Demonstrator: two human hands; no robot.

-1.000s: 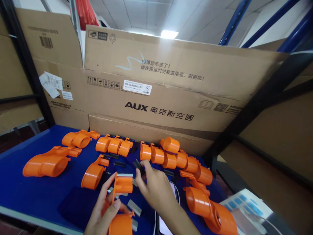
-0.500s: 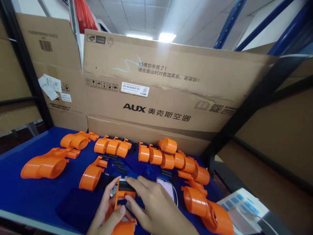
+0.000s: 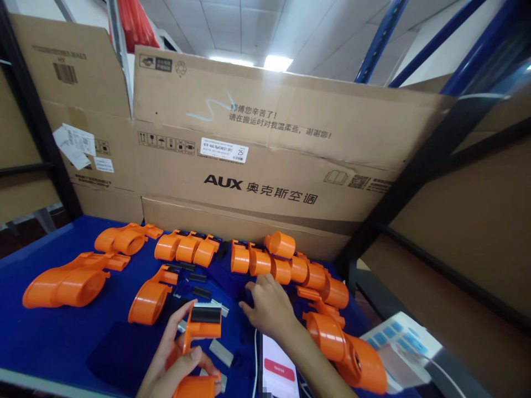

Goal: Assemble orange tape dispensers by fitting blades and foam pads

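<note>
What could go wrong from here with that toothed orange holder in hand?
The left grip has a fingertip close beside the toothed strip on the orange holder; a slip might scratch it. The right forearm passes over the phone and could nudge it. At the back, one orange piece appears to rest atop the row and might roll if bumped.

A blue tabletop (image 3: 45, 326) is backed by a tall sheet of printed AUX carton cardboard (image 3: 174, 171), to which a white product label (image 3: 224, 150) is stuck. The cardboard is flanked by black metal posts (image 3: 31, 110). Overhead, a white panelled ceiling (image 3: 219, 27) is broken by a bright rectangular ceiling light (image 3: 278, 63). A blue perforated steel upright (image 3: 380, 41) is seen at upper right, a red plastic bag (image 3: 140, 27) at upper left. Dark reddish flooring (image 3: 25, 243) is glimpsed at far left.
</note>
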